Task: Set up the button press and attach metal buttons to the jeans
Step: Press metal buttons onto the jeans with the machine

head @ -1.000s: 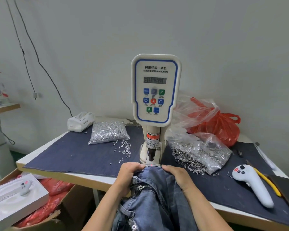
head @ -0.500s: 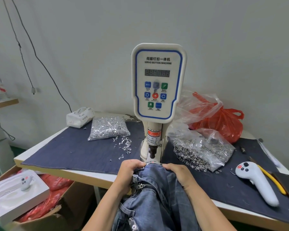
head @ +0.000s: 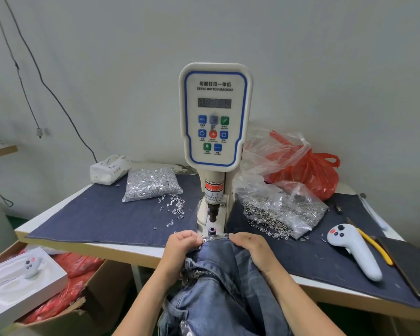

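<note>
A white servo button machine [head: 215, 115] stands at the middle of the table, its punch above a small lower die [head: 212, 230]. Blue jeans [head: 218, 282] hang from the table's front edge into my lap. My left hand [head: 182, 248] and my right hand [head: 250, 248] both grip the waistband, which lies just in front of the die. Small metal buttons [head: 207, 239] show on the waistband edge between my hands. A clear bag of silver tacks [head: 150, 184] lies left of the machine, and a bag of metal buttons [head: 284, 212] lies right of it.
Dark denim cloth [head: 102, 219] covers the table. Loose tacks [head: 174, 207] lie near the machine. A white handheld controller [head: 354, 251], yellow-handled pliers [head: 374, 246], a red plastic bag [head: 308, 170] and a tissue pack [head: 109, 168] sit around. A cardboard box [head: 83, 311] stands at lower left.
The waistband has come back towards me, off the lower die, which now shows uncovered. Both hands keep their grip. The camera has moved closer.
</note>
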A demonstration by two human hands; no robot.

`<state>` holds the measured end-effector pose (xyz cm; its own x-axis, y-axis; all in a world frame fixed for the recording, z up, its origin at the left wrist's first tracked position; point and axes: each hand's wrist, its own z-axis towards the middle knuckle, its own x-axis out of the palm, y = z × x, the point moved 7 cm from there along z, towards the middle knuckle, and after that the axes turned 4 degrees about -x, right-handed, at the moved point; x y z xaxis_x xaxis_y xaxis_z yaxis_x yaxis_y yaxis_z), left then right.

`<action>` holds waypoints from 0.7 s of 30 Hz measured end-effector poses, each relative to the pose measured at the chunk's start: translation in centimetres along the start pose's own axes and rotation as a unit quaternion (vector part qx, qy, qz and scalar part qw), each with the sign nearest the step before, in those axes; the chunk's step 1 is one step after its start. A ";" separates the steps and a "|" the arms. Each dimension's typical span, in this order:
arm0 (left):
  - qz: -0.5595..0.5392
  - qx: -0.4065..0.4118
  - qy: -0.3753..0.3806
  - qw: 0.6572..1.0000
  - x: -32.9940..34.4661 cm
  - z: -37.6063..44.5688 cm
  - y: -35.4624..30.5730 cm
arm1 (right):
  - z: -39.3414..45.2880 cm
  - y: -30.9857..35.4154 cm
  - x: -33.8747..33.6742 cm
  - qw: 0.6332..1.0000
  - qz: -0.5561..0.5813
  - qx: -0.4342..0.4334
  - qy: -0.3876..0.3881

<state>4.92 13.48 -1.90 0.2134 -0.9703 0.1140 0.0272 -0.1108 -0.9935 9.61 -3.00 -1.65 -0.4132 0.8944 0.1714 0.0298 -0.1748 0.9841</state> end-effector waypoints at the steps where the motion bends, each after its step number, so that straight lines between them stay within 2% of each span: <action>1: 0.023 0.006 0.026 0.999 0.1 -0.6 -0.4 | -0.4 0.4 0.3 1.000 -0.016 -0.017 0.020; 3: 0.108 0.015 0.073 0.991 0.4 -1.5 -1.3 | -1.4 1.4 1.1 0.995 -0.059 -0.047 0.058; 7: 0.334 0.049 0.095 0.936 1.6 -3.0 -3.0 | -3.0 2.2 2.3 0.987 -0.110 -0.061 0.101; 12: 0.375 0.087 0.106 0.917 3.5 -5.8 -2.1 | -4.2 1.6 1.2 0.958 -0.231 -0.032 0.167; 13: 0.372 0.095 0.111 0.917 4.0 -6.5 -1.5 | -3.7 1.8 0.1 0.953 -0.265 -0.033 0.141; 15: 0.355 0.099 0.114 0.923 4.8 -7.4 -0.4 | -1.9 3.2 -3.8 0.934 -0.350 -0.074 -0.012; 16: 0.341 0.105 0.109 0.928 5.0 -7.5 0.0 | -1.1 4.4 -6.0 0.895 -0.421 -0.108 -0.097; 17: 0.328 0.110 0.102 0.933 5.2 -7.4 0.2 | -0.3 5.1 -7.6 0.849 -0.493 -0.117 -0.147; 18: 0.321 0.112 0.093 0.936 5.2 -7.2 0.3 | 0.4 5.2 -8.8 0.815 -0.548 -0.098 -0.161; 21: 0.317 0.110 0.056 0.940 4.5 -6.2 0.2 | 2.3 3.4 -10.5 0.758 -0.639 0.004 -0.129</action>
<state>-0.18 7.72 -1.65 0.1503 -0.8446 -0.5139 0.1330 0.5323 -0.8360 16.11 -12.02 0.05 0.0821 0.3821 -0.9205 -0.2388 0.9042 0.3540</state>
